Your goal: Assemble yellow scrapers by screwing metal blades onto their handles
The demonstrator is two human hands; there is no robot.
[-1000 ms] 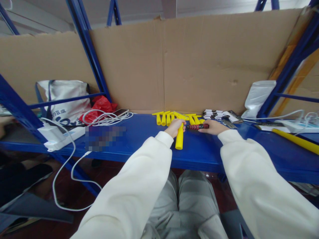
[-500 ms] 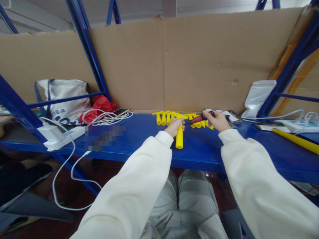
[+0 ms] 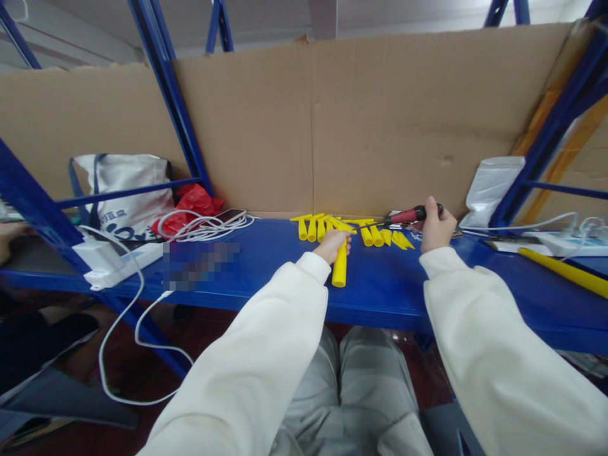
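Observation:
My left hand (image 3: 333, 246) is closed around the upper part of a yellow plastic piece with a tubular handle (image 3: 339, 272), whose round lower end points toward me. A flat yellow arm sticks out at its top. In my right hand (image 3: 437, 229) is a screwdriver (image 3: 405, 216) with a red and black handle, gripped near its butt end. Its thin shaft points left toward the top of the yellow piece; whether the tip touches it I cannot tell. Behind my left hand lie several similar yellow pieces (image 3: 303, 229), with more yellow parts (image 3: 377, 237) to the right.
Cardboard (image 3: 380, 120) backs the blue shelf (image 3: 285, 272). On the left are a cloth bag (image 3: 128, 183), a red plastic bag (image 3: 202, 199), coiled white cable (image 3: 209, 228) and a power strip (image 3: 116, 266). A white pouch (image 3: 491, 187) and yellow bar (image 3: 565, 269) are right. Another person's hand (image 3: 9, 237) shows far left.
My right hand has moved right and slightly up, away from my left hand, and the screwdriver now lies flatter. My left hand keeps the yellow piece nearly in place.

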